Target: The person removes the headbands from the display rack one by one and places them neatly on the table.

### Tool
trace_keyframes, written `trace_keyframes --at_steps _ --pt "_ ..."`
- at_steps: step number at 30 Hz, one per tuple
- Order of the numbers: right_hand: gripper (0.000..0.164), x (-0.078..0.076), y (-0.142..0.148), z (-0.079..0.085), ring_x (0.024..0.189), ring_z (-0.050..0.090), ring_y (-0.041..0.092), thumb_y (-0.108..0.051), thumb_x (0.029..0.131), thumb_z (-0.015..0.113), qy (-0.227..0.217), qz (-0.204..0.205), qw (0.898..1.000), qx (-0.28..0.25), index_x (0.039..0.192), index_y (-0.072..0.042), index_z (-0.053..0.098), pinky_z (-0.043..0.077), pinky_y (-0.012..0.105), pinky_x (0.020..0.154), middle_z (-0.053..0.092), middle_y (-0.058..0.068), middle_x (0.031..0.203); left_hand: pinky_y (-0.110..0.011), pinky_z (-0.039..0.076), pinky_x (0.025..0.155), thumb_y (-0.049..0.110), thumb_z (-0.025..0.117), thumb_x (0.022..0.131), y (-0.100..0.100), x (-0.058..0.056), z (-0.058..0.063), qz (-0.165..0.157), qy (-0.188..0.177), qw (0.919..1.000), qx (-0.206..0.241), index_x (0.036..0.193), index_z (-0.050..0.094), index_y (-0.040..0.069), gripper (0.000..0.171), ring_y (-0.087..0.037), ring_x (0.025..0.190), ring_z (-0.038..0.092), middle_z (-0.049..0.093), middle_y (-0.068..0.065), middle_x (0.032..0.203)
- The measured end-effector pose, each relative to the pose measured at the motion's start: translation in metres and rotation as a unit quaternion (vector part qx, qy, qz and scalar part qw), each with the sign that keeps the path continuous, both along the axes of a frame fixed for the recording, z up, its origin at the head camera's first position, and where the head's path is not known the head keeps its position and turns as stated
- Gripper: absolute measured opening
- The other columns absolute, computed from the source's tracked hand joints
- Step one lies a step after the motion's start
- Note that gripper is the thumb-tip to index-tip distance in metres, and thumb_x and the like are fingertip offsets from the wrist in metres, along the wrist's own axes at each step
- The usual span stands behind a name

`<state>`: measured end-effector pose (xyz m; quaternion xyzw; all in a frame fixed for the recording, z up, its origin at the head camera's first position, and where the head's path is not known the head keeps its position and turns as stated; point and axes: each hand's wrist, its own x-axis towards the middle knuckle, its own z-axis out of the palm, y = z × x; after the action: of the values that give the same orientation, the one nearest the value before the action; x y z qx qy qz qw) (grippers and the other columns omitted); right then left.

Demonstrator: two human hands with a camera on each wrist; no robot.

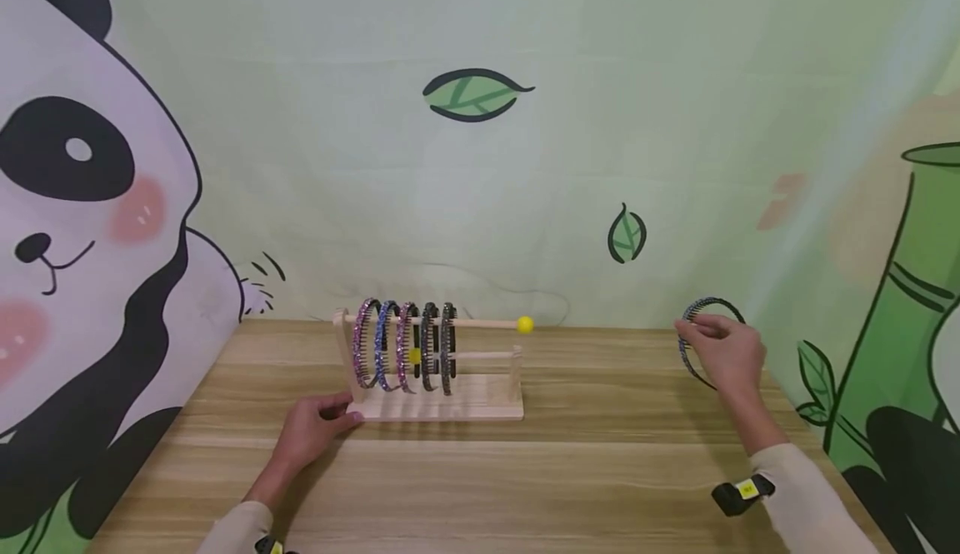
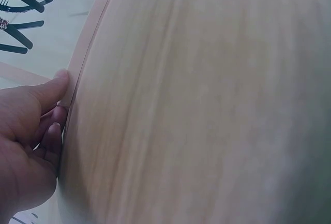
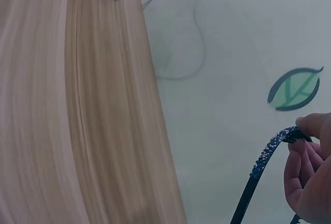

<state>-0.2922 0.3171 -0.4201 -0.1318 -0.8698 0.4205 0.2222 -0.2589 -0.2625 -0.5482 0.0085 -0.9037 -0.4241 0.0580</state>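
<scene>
Five headbands hang on a wooden stand (image 1: 480, 410), all between the two hands and closer to the left one. Outward from the stand's tall post (image 1: 346, 362), just beyond the left hand (image 1: 303, 431), they run: a pink one (image 1: 358, 350), a blue one (image 1: 380, 350), a second pink one (image 1: 402, 350) and two dark ones. All hang side by side around the stand's rods, their toothed inner sides showing. Bare lengths of the upper rod (image 1: 487, 322) and lower rod (image 1: 480, 356) extend past them toward the right hand (image 1: 726, 354); the upper ends in a yellow ball (image 1: 525, 324). Another spot of yellow shows among the bands, its shape partly hidden.

The left hand grips the near corner of the stand's base, thumb against its front edge and fingers bent at its end. The right hand pinches a sixth headband (image 3: 266, 152), dark with glittering blue stones, between thumb and fingers. That headband is held up, well apart from the stand, on the right hand's side of the table (image 1: 585, 471). Beyond both hands stands a pale green backdrop (image 1: 337, 162); its painted panda (image 1: 67, 287) lies to the left hand's outer side.
</scene>
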Motion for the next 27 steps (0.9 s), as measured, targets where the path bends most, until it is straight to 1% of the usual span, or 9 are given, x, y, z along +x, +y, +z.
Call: trace_keyframes --at_steps 7,10,12,14,16,19,21,24,27 --pt "0.045 -0.012 0.018 -0.016 0.067 0.051 -0.015 -0.042 0.090 0.077 -0.007 -0.013 1.000 0.016 0.113 -0.004 0.077 0.044 0.014 0.064 0.078 0.012 0.100 -0.047 0.055 0.092 0.022 0.081 0.090 -0.001 0.000 0.001 -0.006 -0.005 0.9999 0.011 0.126 0.071 0.002 0.043 -0.025 0.107 0.068 0.073 -0.016 0.120" --pt "0.045 -0.018 0.027 -0.024 0.069 0.050 -0.013 -0.042 0.091 0.076 -0.022 -0.020 0.999 0.022 0.114 -0.003 0.077 0.044 0.016 0.065 0.078 0.013 0.102 -0.046 0.056 0.092 0.022 0.081 0.089 -0.001 0.001 0.002 -0.004 -0.008 0.9999 0.014 0.126 0.071 0.002 0.043 -0.025 0.107 0.068 0.073 -0.016 0.120" --pt "0.046 -0.021 0.034 -0.030 0.071 0.051 -0.009 -0.042 0.091 0.075 -0.033 -0.027 0.999 0.022 0.115 -0.003 0.076 0.045 0.019 0.067 0.078 0.014 0.104 -0.043 0.056 0.090 0.023 0.081 0.089 0.000 0.000 0.002 -0.004 -0.006 0.9999 0.012 0.126 0.071 0.002 0.044 -0.024 0.105 0.068 0.074 -0.015 0.120" --pt "0.047 -0.023 0.041 -0.037 0.076 0.058 -0.001 -0.042 0.092 0.075 -0.042 -0.031 0.998 0.022 0.117 -0.002 0.075 0.045 0.021 0.069 0.078 0.014 0.105 -0.038 0.057 0.087 0.023 0.082 0.089 0.000 0.000 0.003 -0.004 -0.002 1.0000 0.009 0.125 0.071 0.003 0.043 -0.022 0.103 0.068 0.074 -0.015 0.119" --pt "0.048 -0.025 0.047 -0.044 0.085 0.065 0.012 -0.042 0.092 0.074 -0.049 -0.034 0.998 0.023 0.117 -0.001 0.075 0.045 0.024 0.070 0.077 0.015 0.106 -0.031 0.056 0.084 0.023 0.082 0.088 0.000 0.001 0.003 -0.007 0.004 0.9999 0.008 0.125 0.072 0.002 0.043 -0.021 0.101 0.069 0.075 -0.014 0.118" --pt "0.048 -0.027 0.055 -0.051 0.102 0.066 0.028 -0.041 0.094 0.072 -0.061 -0.035 0.997 0.021 0.119 0.000 0.074 0.046 0.027 0.071 0.076 0.017 0.112 -0.024 0.053 0.079 0.022 0.083 0.088 0.001 0.001 0.003 -0.008 0.009 0.9998 0.013 0.123 0.073 0.002 0.042 -0.019 0.099 0.069 0.075 -0.013 0.116" --pt "0.048 -0.028 0.060 -0.056 0.108 0.064 0.033 -0.040 0.094 0.071 -0.066 -0.036 0.997 0.017 0.120 0.000 0.074 0.046 0.028 0.071 0.074 0.019 0.116 -0.023 0.053 0.079 0.022 0.083 0.088 0.000 0.002 0.003 -0.009 0.012 0.9998 0.015 0.123 0.073 0.002 0.041 -0.018 0.098 0.069 0.076 -0.013 0.115" --pt "0.047 -0.029 0.065 -0.062 0.111 0.063 0.035 -0.038 0.095 0.071 -0.074 -0.042 0.996 0.018 0.121 0.001 0.073 0.047 0.031 0.074 0.071 0.021 0.122 -0.024 0.053 0.079 0.022 0.082 0.088 0.000 0.002 0.002 -0.006 0.009 0.9998 0.013 0.123 0.073 0.003 0.041 -0.018 0.098 0.068 0.076 -0.013 0.115" --pt "0.047 -0.030 0.068 -0.067 0.113 0.061 0.040 -0.037 0.097 0.069 -0.082 -0.042 0.996 0.023 0.121 0.003 0.072 0.050 0.042 0.082 0.070 0.024 0.123 -0.024 0.053 0.079 0.021 0.082 0.088 0.000 0.002 0.002 -0.006 0.007 0.9999 0.012 0.124 0.073 0.003 0.041 -0.018 0.097 0.069 0.076 -0.013 0.116"
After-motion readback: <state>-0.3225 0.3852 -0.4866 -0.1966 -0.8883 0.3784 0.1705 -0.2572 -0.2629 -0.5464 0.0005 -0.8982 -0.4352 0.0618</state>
